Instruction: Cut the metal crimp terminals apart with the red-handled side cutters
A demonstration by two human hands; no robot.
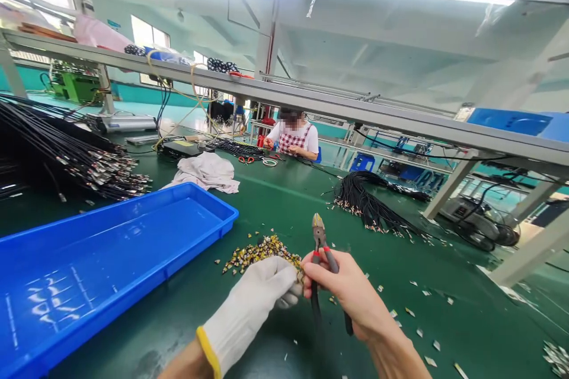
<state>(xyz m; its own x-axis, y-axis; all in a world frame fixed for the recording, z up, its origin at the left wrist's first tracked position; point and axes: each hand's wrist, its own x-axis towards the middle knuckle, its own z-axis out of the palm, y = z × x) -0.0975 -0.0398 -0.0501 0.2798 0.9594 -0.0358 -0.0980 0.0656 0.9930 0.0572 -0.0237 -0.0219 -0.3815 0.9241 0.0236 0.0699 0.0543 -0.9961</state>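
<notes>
My right hand [347, 291], bare, is wrapped round the red-and-grey handles of a pair of cutting pliers [319, 235] whose jaws point up and away from me. My left hand [258, 299] wears a white glove with a yellow cuff; its fingers are curled and touch my right hand's fingertips by the pliers' handles. What the gloved fingers pinch is hidden. Just beyond both hands lies a heap of small gold and silver metal pieces [260, 251] on the green table [284, 189].
A blue plastic tray [111, 260] sits at the left. Bundles of black cables with metal ends lie far left [80, 154] and right of centre [377, 204]. A white cloth [207, 172] lies behind the tray. Another person [293, 136] works at the table's far end. Metal scraps dot the right.
</notes>
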